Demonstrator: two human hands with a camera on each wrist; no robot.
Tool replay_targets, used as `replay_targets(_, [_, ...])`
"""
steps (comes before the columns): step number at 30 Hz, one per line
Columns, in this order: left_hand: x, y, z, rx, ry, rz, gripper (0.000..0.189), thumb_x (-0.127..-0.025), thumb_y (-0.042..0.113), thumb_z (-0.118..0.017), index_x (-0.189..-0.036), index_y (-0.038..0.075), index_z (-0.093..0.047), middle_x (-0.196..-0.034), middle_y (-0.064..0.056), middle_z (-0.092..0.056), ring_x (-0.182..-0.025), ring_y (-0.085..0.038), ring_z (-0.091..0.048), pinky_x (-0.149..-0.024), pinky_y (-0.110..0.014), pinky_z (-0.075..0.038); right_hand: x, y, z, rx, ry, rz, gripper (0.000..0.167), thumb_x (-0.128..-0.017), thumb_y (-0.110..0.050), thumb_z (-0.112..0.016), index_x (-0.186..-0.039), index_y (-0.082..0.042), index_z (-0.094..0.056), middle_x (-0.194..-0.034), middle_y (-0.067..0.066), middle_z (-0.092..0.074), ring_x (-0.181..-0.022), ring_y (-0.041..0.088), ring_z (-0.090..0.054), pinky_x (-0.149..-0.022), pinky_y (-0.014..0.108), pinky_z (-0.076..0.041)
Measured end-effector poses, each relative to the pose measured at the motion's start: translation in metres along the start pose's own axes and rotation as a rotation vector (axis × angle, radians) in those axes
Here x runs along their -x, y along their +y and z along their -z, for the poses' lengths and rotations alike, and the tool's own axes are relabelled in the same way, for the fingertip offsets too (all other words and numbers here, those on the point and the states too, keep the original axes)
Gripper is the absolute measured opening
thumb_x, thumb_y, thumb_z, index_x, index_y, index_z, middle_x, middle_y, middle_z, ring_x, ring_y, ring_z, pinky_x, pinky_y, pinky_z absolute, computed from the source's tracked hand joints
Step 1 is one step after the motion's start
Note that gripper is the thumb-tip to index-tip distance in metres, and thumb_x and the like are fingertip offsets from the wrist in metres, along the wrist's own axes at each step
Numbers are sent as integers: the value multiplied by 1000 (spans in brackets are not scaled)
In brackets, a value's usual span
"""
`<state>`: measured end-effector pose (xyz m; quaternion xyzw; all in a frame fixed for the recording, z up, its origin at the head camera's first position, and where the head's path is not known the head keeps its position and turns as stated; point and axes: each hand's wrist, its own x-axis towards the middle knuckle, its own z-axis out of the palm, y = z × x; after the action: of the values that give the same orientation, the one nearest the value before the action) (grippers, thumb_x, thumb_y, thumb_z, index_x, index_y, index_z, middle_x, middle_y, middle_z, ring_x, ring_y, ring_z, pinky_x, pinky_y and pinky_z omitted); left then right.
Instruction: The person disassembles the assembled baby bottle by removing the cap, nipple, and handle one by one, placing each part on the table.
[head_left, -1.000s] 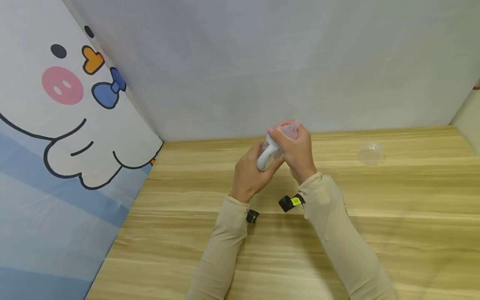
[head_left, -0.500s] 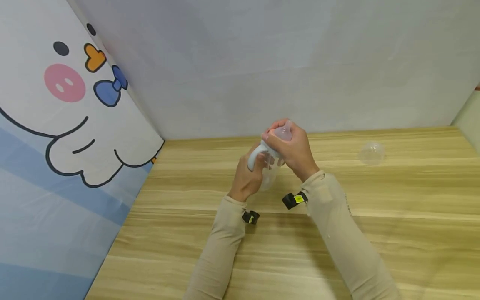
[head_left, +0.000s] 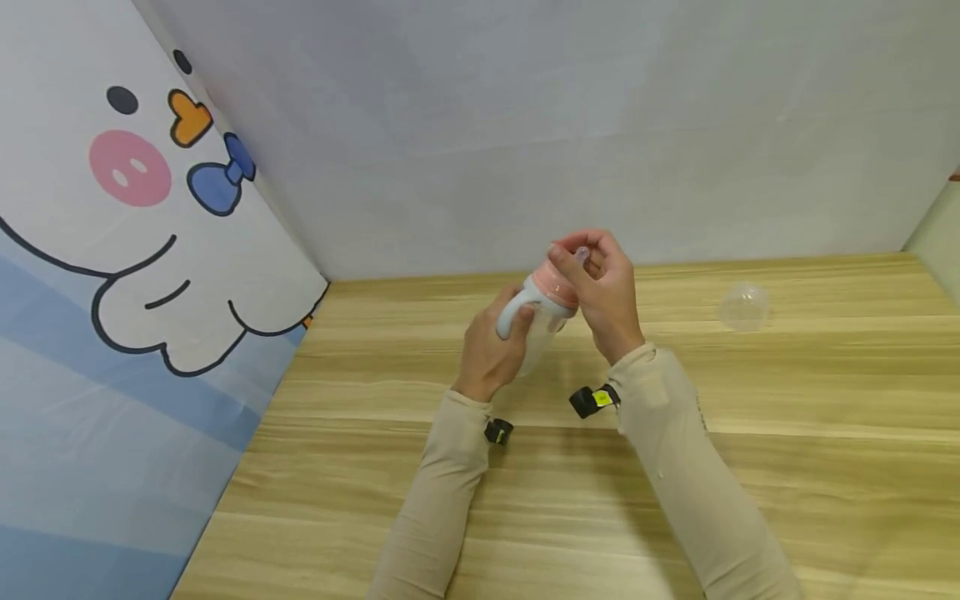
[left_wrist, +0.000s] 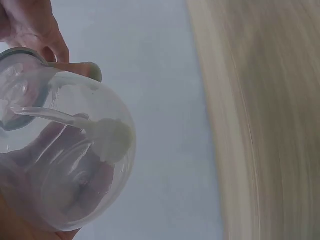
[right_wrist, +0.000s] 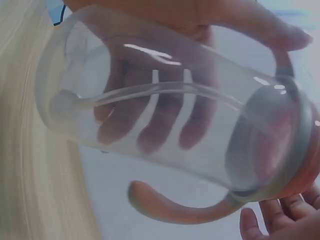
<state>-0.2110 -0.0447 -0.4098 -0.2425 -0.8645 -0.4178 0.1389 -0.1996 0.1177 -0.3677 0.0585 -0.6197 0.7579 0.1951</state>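
Observation:
A clear baby bottle (head_left: 538,337), tilted, is held above the table. It has a pink collar (head_left: 553,286), a pale nipple (head_left: 582,253) and light grey handles (head_left: 512,312). My left hand (head_left: 486,354) grips the bottle's body, its thumb by one handle; through the clear wall its fingers show in the right wrist view. Inside runs a bent straw (right_wrist: 165,89) with a round weight (right_wrist: 65,104). Around the nipple my right hand (head_left: 611,292) is loosely curved, thumb close to the collar; whether its fingertips touch is unclear.
A clear dome cover (head_left: 744,307) lies on the wooden table (head_left: 810,375) to the right. Behind the table hangs a pale cloth wall (head_left: 525,167). A cartoon-printed panel (head_left: 165,275) stands on the left.
The right hand has slid off the collar towards the nipple and slightly right, uncovering the pink collar. The left hand's thumb shifted by the handle, and the bottle's clear body came into view.

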Motion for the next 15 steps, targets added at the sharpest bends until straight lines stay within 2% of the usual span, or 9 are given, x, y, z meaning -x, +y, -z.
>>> replay_targets(3, [1, -1, 0, -20, 19, 1, 107, -80, 94, -6, -120, 14, -63, -85, -9, -71, -68, -20, -63, -59, -34, -46, -1, -2, -1, -10, 61, 14, 25, -92, -23, -73, -110, -10, -60, -103, -7, -68, -98, 11, -62, -94, 27, -49])
replay_targets(7, [1, 0, 1, -22, 22, 2, 105, -80, 94, -8, -120, 14, -63, -83, -8, -70, -66, -19, -62, -57, -33, -45, 0, -2, -6, -26, 125, -9, 26, -90, -20, -75, -108, -12, -59, -100, -9, -65, -94, 11, -58, -88, 25, -47])
replay_targets(12, [0, 6, -1, -42, 23, 5, 105, -81, 94, -9, -120, 13, -63, -79, -8, -67, -63, -18, -60, -55, -32, -45, 3, -1, -16, -24, 112, -71, 39, -87, -24, -80, -112, -7, -55, -103, -6, -63, -98, 12, -58, -80, 22, -52])
replay_targets(15, [0, 8, -1, -46, 20, 3, 104, -82, 93, -10, -121, 13, -63, -79, -8, -67, -64, -18, -59, -56, -33, -45, 4, -2, -19, -3, 104, -96, 37, -85, -24, -81, -106, -7, -56, -100, -2, -61, -95, 14, -60, -74, 23, -55])
